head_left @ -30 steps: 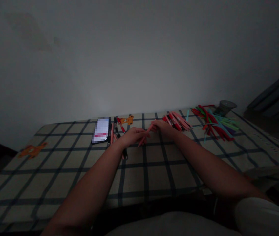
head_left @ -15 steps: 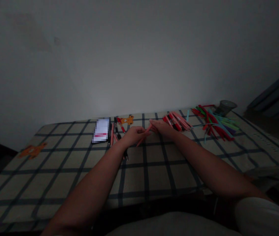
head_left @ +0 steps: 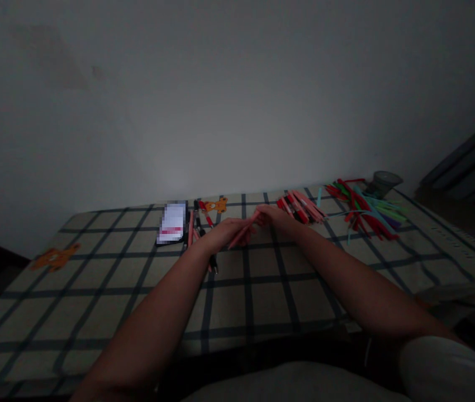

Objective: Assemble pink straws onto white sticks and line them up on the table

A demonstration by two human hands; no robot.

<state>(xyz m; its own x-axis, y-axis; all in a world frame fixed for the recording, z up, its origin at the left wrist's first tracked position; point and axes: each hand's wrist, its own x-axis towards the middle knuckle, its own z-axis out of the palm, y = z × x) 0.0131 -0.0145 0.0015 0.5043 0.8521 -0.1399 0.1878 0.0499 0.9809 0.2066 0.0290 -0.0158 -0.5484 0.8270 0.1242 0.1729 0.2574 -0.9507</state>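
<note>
Over the middle of the table my left hand (head_left: pixel 228 230) and my right hand (head_left: pixel 274 218) meet around a slim pink pen (head_left: pixel 237 237). It slants from the right fingertips down to the left, its lower end jutting out below my left hand. Both hands are closed on it, though the dim light blurs the fingers. Just left of my left hand lie loose pink, red and black pens (head_left: pixel 198 226), partly behind the wrist. Close to my right hand rests a bundle of pink, red and black pens (head_left: pixel 302 206).
A phone (head_left: pixel 172 222) with a lit, blurred screen lies left of the loose pens. At the right are many-coloured fuzzy strips (head_left: pixel 367 209) beside a grey cup-like container (head_left: pixel 384 181). A checked cloth (head_left: pixel 115 296) covers the table, which meets a wall (head_left: pixel 237 111).
My left hand has shifted slightly along the pink pen, its fingers turning around it. The right hand stays nearly in place. Everything on the table is unmoved.
</note>
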